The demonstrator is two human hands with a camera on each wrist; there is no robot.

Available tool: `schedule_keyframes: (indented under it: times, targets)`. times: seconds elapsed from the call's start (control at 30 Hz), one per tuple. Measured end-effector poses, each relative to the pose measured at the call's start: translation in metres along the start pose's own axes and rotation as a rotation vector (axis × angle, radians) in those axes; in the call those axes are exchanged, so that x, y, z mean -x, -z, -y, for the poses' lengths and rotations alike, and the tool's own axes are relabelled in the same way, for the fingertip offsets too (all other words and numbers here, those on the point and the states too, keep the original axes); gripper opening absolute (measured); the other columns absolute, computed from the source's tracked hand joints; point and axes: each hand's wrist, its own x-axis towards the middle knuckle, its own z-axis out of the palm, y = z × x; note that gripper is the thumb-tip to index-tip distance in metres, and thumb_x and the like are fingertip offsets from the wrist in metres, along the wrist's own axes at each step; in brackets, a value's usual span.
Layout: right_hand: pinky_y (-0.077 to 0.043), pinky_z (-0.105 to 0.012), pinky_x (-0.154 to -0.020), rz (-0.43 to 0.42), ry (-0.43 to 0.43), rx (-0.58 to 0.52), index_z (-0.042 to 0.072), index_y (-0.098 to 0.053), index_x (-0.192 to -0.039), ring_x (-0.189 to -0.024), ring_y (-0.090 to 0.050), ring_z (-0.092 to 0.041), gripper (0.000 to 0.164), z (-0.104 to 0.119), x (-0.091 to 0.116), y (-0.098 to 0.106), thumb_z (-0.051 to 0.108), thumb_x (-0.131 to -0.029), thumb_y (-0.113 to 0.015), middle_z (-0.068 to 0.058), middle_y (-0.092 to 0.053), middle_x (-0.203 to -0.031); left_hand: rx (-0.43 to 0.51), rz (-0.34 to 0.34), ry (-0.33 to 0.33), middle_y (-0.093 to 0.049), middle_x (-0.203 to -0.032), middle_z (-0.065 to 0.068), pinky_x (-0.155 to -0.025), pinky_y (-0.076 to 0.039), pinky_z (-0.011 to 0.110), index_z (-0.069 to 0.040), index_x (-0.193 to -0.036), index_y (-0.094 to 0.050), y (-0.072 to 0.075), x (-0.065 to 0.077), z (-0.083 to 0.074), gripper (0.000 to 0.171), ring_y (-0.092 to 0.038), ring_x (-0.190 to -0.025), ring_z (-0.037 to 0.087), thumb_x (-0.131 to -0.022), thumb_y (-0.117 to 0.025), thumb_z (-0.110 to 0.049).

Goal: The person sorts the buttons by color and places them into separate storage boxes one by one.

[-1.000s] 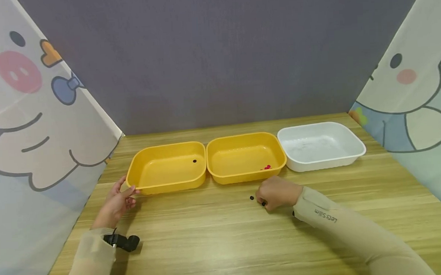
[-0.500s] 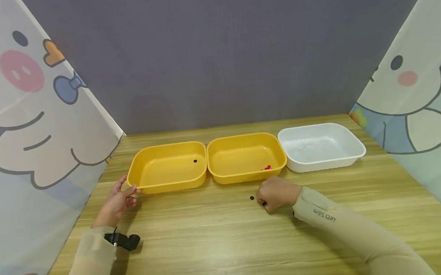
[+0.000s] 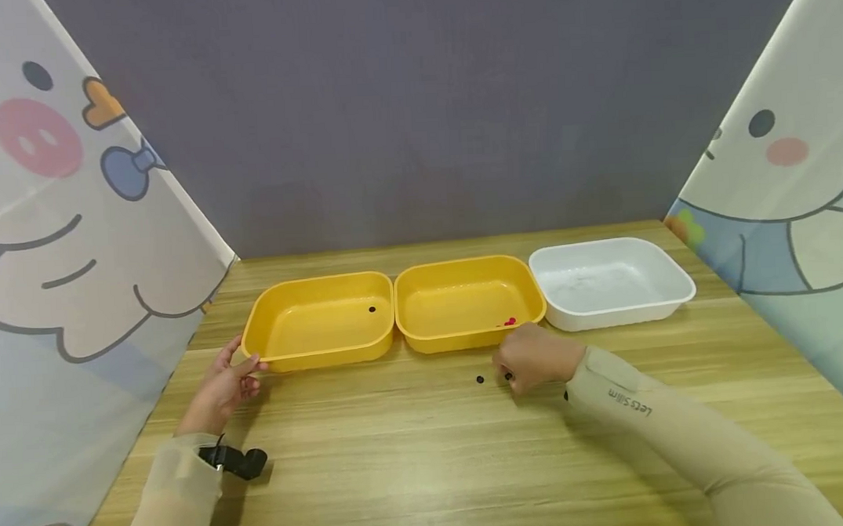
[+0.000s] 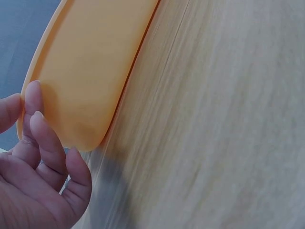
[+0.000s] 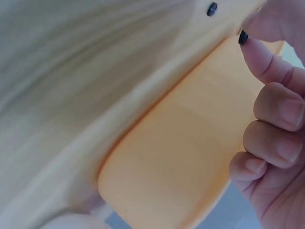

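My right hand pinches a small black button between thumb and index finger, a little above the table in front of the middle yellow tray. The other fingers are curled in toward the palm. Another black button lies on the table just left of that hand. At the left, my left hand grips the near left corner of the left yellow tray, thumb on one side of the rim and index finger on the other. A black button lies inside this tray.
Several small pink pieces lie at the near right inside the middle tray. A white tray stands to its right, so the three trays form a row. Behind the wooden table rises a grey panel.
My right hand has lifted slightly off the table and shifted a little right with the black button pinched in it. My left hand keeps its grip on the left tray.
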Motion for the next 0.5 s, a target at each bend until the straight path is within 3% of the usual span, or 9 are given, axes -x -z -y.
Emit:
schedule_keyframes:
  times: [0.1, 0.33, 0.5]
  targets:
    - [-0.030, -0.021, -0.048, 0.002, -0.020, -0.013, 0.024, -0.046, -0.056, -0.051, -0.033, -0.004, 0.027, 0.000, 0.001, 0.005, 0.009, -0.062, -0.069, 0.014, -0.036, -0.054, -0.005, 0.000, 0.005, -0.066, -0.075, -0.009, -0.057, -0.047, 0.019, -0.016, -0.154, 0.011, 0.000, 0.000, 0.001, 0.075, -0.053, -0.054, 0.005, -0.102, -0.045, -0.015]
    - [-0.046, -0.027, -0.058, 0.029, -0.073, -0.036, 0.020, -0.065, -0.068, -0.057, -0.050, -0.006, 0.010, -0.006, 0.003, 0.023, 0.013, -0.067, -0.073, 0.013, -0.059, -0.066, 0.008, -0.021, 0.024, -0.065, -0.071, -0.009, -0.056, -0.047, 0.020, -0.017, -0.154, 0.011, -0.001, -0.001, 0.000, 0.074, -0.052, -0.051, 0.005, -0.103, -0.043, -0.012]
    - [-0.043, -0.027, -0.056, 0.014, -0.110, -0.033, 0.022, -0.064, -0.070, -0.053, -0.043, -0.005, 0.011, -0.017, 0.006, 0.038, 0.015, -0.069, -0.072, 0.012, -0.062, -0.071, 0.012, -0.033, 0.024, -0.066, -0.069, -0.009, -0.055, -0.047, 0.021, -0.017, -0.154, 0.007, -0.002, -0.001, 0.000, 0.073, -0.052, -0.049, 0.005, -0.102, -0.044, -0.012]
